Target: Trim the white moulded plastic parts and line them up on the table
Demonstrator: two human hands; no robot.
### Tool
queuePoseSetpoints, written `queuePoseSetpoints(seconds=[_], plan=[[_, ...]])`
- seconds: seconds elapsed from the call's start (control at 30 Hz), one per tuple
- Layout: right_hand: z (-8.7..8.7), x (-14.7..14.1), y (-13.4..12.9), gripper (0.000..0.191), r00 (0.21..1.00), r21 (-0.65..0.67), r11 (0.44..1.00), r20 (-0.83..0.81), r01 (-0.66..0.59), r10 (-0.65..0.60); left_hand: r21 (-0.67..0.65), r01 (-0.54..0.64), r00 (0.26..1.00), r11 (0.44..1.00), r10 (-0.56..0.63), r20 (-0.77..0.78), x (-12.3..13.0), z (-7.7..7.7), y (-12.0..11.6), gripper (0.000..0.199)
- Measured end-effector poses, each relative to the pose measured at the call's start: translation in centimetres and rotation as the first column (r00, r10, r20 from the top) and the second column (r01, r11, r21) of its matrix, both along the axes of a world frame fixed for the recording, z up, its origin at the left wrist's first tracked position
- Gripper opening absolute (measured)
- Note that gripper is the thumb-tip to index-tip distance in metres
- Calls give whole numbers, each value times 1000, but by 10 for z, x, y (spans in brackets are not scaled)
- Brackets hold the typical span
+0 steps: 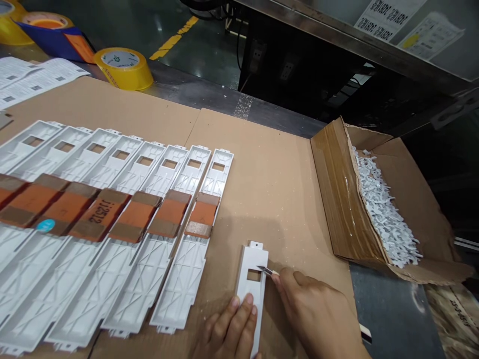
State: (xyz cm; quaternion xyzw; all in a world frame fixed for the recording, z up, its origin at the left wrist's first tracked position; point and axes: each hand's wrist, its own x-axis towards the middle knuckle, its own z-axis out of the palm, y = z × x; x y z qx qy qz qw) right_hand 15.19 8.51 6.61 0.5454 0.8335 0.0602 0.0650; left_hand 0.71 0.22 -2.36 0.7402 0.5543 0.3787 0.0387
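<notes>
Gripping a craft knife (pixel 268 270) in closed fingers, our right hand (pixel 318 311) (head view) holds its blade beside the window of a white plastic panel (pixel 251 287) lying on cardboard (pixel 269 189); our left hand (pixel 230 329) rests slightly parted fingers on the panel.

- Ahead on your left, a yellow tape roll (pixel 127 72) lies on the dark surface (pixel 209 92).
- Left of it, you have a blue-and-orange object (pixel 62 42).
- Nearer you, printed sheets (pixel 41 82) overlap.
- Past the surface, a yellow stripe (pixel 172 41) crosses the floor (pixel 149 22).
- At your upper right, printed labels (pixel 389 19) sit near a metal edge (pixel 337 37).
</notes>
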Motion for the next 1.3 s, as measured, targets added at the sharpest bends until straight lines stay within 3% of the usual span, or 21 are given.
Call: queuePoseSetpoints(seconds=[0.2, 0.43, 0.53, 0.63, 0.7, 0.8, 0.9, 1.03, 1.17, 1.23, 1.27, 1.3], plan=[[-6, 7, -4, 48, 994, -162, 983, -56, 82, -92, 3, -4, 1000, 1000, 4, 5, 1, -1, 0, 40], [-17, 19, -15, 46, 955, -177, 962, -176, 208, -239, 11, 2, 1000, 1000, -2, 9, 1, -1, 0, 41], [-15, 20, -15, 43, 932, -214, 950, -233, 229, -277, -5, -2, 1000, 1000, 2, 8, 1, -2, -2, 40], [-9, 21, -17, 40, 867, -337, 905, -331, 261, -373, -48, 17, 1000, 999, -16, 10, -2, -3, -4, 37], [-4, 23, -21, 39, 771, -448, 846, -416, 288, -483, -67, 75, 997, 995, -75, -3, -9, -1, -3, 31], [-1, 27, -34, 38, 552, -583, 757, -542, 296, -634, -102, 228, 963, 968, -240, -125, -25, 11, 1, 33], [-6, 35, -52, 35, 325, -677, 678, -597, 286, -734, -115, 418, 844, 901, -432, -317, -40, 29, 9, 33], [-11, 55, -79, 41, 91, -759, 587, -588, 281, -804, -56, 610, 693, 791, -566, -446, -42, 47, 23, 17], [3, 91, -106, 44, -230, -738, 549, -657, 393, -718, -84, 788, 482, 610, -695, -533, -23, 77, 46, 18], [16, 116, -122, 43, -410, -712, 511, -698, 481, -587, -45, 804, 474, 593, -685, -554, -10, 102, 55, 20], [22, 129, -131, 41, -462, -688, 496, -725, 530, -511, -17, 800, 491, 599, -672, -554, -3, 115, 58, 20], [28, 141, -141, 38, -454, -643, 501, -765, 579, -457, 9, 796, 509, 605, -662, -550, 2, 126, 59, 21]])
